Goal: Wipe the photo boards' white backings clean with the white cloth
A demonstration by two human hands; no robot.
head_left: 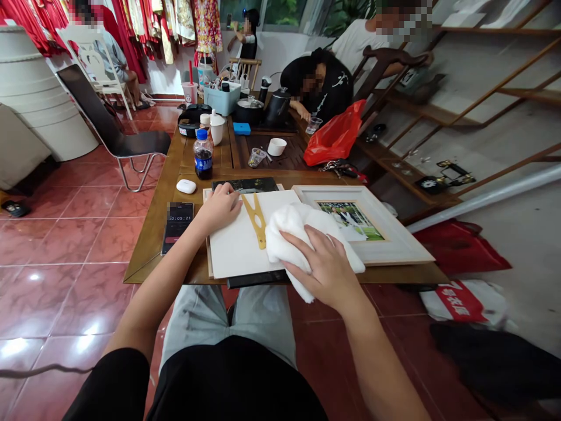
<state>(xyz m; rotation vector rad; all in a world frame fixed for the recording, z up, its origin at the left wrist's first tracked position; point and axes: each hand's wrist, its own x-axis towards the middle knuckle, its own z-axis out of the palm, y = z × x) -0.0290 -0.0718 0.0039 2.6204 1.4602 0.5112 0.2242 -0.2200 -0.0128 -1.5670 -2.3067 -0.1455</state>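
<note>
In front of me on the wooden table lies a white board (230,248), with an A-shaped golden-yellow piece (256,221) resting on it. My left hand (222,206) presses on the board's far left part, fingers stretched out. A bunched white towel (287,231) is gripped under my right hand (326,263), at the board's right side. The towel partly covers a picture frame (409,248) to the right, which has a pale mat and a photo (350,219) of people outdoors. Something dark and flat (254,279) sticks out beneath the board's near edge.
Left of the board are a phone (177,225) showing a timer and a white earbud case (186,186). Farther back stand a cola bottle (203,155), a small white bowl (277,146), a red plastic bag (335,137) and keys (339,168). A co-worker leans over the far end.
</note>
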